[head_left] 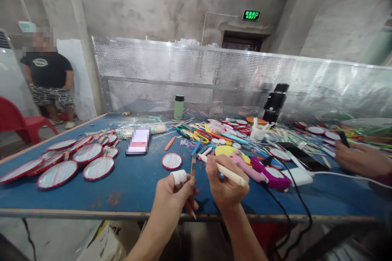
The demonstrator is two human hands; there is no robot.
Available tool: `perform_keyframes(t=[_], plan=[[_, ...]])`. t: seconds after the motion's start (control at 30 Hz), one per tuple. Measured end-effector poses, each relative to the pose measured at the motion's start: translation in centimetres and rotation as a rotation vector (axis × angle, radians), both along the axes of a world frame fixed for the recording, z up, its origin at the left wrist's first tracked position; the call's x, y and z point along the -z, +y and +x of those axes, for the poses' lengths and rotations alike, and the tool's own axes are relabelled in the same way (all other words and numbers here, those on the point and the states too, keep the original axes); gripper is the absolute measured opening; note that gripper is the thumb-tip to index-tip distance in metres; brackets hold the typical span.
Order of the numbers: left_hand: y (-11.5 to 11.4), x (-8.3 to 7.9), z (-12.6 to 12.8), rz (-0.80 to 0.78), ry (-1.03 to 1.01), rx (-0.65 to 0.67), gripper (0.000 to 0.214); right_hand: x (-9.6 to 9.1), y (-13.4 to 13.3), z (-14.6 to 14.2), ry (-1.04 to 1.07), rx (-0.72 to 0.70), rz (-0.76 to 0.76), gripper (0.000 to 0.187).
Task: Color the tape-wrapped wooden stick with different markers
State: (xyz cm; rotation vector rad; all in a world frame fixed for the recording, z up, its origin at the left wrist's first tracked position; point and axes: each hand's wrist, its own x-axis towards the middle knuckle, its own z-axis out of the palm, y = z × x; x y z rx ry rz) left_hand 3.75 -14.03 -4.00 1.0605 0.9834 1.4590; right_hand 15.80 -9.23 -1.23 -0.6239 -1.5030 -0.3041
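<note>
My left hand (174,197) is closed around a thin stick (193,168) that stands upright between its fingers; one finger wears a white wrap (179,176). My right hand (225,185) grips a white pen-like tool (225,169), its tip pointing left toward the top of the stick. Both hands hover over the near edge of the blue table (134,179). A small round red-rimmed mirror (172,161) lies just beyond them.
Several larger red-rimmed mirrors (76,159) lie at the left. A pink and purple glue gun (260,171) with a black cord lies at the right, beside another person's hand (358,159). A green bottle (179,107), scissors and craft bits crowd the back. A person stands at the far left.
</note>
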Motion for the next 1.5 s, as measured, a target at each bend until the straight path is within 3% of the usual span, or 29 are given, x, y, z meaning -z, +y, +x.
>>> perform_keyframes(t=[1.5], plan=[[0.06, 0.21, 0.07, 0.005, -0.006, 0.012, 0.027, 0.03, 0.06, -0.02, -0.031, -0.051, 0.035, 0.011]])
